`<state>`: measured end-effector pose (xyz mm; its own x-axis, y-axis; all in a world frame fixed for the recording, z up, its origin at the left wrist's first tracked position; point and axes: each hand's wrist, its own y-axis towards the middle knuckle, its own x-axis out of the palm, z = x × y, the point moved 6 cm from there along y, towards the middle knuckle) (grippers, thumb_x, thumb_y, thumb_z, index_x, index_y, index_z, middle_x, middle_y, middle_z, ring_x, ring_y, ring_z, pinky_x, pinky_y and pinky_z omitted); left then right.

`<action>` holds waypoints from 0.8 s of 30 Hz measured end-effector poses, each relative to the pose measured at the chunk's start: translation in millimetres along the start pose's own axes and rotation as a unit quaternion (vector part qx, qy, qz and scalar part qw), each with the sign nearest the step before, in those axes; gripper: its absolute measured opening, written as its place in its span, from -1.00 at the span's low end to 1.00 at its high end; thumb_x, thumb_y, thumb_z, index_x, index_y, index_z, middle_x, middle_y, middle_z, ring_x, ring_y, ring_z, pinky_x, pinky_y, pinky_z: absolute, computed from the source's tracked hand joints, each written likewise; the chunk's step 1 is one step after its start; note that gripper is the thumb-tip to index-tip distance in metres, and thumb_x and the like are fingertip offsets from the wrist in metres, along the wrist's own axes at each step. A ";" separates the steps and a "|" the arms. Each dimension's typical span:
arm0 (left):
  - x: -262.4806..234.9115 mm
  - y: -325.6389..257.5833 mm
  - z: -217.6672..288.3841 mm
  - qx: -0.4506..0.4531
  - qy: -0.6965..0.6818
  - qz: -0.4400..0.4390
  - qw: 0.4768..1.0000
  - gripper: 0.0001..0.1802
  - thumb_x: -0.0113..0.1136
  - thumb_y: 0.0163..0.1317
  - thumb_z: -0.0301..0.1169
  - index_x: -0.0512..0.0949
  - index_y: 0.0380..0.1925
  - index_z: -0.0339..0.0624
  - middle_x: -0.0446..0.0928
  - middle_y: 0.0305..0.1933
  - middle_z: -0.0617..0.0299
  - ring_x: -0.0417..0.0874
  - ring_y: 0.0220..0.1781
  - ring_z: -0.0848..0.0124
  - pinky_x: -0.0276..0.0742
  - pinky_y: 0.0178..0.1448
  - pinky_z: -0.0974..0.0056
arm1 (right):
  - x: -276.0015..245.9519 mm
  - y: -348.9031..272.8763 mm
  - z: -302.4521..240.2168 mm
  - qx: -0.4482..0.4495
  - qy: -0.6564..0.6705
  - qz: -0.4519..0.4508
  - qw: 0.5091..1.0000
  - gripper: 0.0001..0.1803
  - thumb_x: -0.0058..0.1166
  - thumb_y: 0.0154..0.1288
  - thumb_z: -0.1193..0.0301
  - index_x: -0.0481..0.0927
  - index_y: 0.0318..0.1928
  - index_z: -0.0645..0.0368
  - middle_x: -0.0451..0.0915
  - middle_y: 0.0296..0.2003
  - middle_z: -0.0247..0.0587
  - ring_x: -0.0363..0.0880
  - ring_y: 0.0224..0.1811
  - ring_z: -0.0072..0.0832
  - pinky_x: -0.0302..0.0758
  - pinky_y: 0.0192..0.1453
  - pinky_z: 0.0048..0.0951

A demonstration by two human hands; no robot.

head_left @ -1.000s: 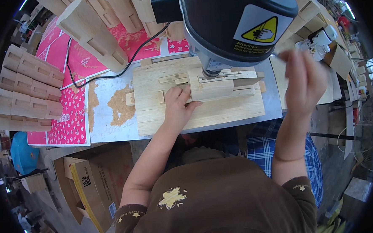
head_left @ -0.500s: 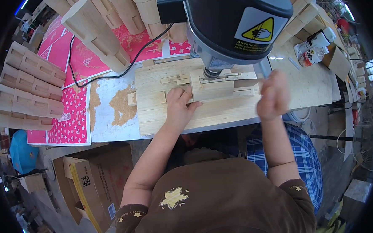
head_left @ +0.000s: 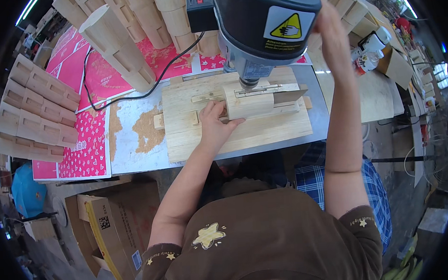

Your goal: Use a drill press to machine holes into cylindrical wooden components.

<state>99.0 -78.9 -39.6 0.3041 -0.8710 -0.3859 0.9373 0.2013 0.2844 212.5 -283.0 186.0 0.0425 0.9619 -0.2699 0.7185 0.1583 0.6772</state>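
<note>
A pale half-round wooden block (head_left: 248, 102) lies in a wooden jig on a flat board (head_left: 264, 133), under the chuck (head_left: 249, 83) of a black and grey drill press (head_left: 274, 26). My left hand (head_left: 215, 124) grips the block's left end, thumb along the near side and fingers behind. A slotted strip shows along the block's far side, just below the chuck. My right hand (head_left: 330, 33) is raised beside the right side of the drill press head. Its fingers are blurred and partly hidden by the head, so what they touch cannot be made out.
Stacks of notched wooden cylinders (head_left: 40, 106) stand at the left, with more behind the press. One tall column (head_left: 118, 49) leans near a black cable (head_left: 165, 74). White bottles (head_left: 369, 59) stand at the right. A cardboard box (head_left: 115, 232) sits below the table's left side.
My right hand has moved up and away, from near the jig's right end to beside the drill press head. My left hand stays on the block. The view has shifted slightly.
</note>
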 end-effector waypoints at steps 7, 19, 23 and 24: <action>-7.0 -11.0 5.1 0.043 0.014 -0.019 0.999 -0.64 0.47 -0.33 -0.40 0.58 -0.43 -0.12 0.44 -0.47 0.31 0.49 -0.31 0.33 0.25 -0.03 0.23 | 22.5 -138.4 63.3 0.054 -0.247 -0.285 0.925 -0.60 0.26 -0.05 0.45 0.53 -0.11 0.13 0.52 -0.25 -0.18 0.39 -0.07 -0.16 0.33 0.02 -0.26; -155.3 -85.7 55.9 0.068 0.010 -0.005 0.998 -0.68 0.39 -0.27 -0.55 0.58 -0.38 -0.22 0.38 -0.47 0.30 0.40 -0.43 0.49 0.35 -0.31 0.45 | 45.5 -169.1 14.9 0.071 -0.137 -0.346 0.925 -0.67 0.18 -0.07 0.60 0.51 -0.19 0.28 0.49 -0.31 -0.07 0.40 -0.17 -0.10 0.34 -0.06 -0.25; -225.7 -107.4 25.5 -0.071 -0.046 0.066 0.994 -0.72 0.39 -0.25 -0.53 0.58 -0.44 -0.25 0.38 -0.52 0.45 0.32 -0.50 0.64 0.26 -0.37 0.52 | 17.2 -171.7 25.6 0.070 -0.225 -0.341 0.910 -0.67 0.19 -0.07 0.60 0.51 -0.19 0.28 0.49 -0.30 -0.06 0.42 -0.17 -0.12 0.36 -0.08 -0.29; -229.5 -108.0 28.3 -0.074 -0.041 0.074 0.994 -0.72 0.39 -0.25 -0.53 0.58 -0.44 -0.25 0.38 -0.52 0.45 0.32 -0.50 0.64 0.26 -0.37 0.52 | 20.4 -173.2 24.2 0.065 -0.219 -0.345 0.910 -0.67 0.19 -0.07 0.60 0.51 -0.19 0.28 0.49 -0.30 -0.06 0.42 -0.17 -0.12 0.36 -0.08 -0.29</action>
<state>-76.8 86.6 43.1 0.4315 -0.8593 -0.2747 0.8999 0.3883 0.1987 105.7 -296.2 46.6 -0.1981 0.4572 -0.8670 0.7531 0.6371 0.1639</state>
